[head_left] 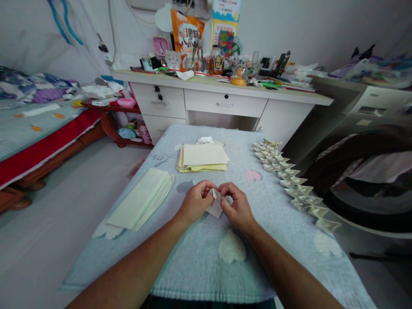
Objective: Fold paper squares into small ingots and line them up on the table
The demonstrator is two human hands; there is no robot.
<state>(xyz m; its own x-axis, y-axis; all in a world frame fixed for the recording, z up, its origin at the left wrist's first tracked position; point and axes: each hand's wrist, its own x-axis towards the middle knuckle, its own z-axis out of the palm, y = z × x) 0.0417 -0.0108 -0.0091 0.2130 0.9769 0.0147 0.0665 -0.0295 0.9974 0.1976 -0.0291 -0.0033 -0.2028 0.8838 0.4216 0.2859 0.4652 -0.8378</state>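
A piece of paper is held between the left hand and right hand over a cloth-covered table. A paper stack is set behind them, a pile of sheets to the left, and paper boats are lined along the right side. The table is backed by a desk and flanked by a bed, left, and a washing machine, right.

A small piece of folded off-white paper is held, tilted, on the near side of the paper stack, apart from it. A narrow flap rises at its top; one lower corner points away from the stack; its sides are partly hidden.
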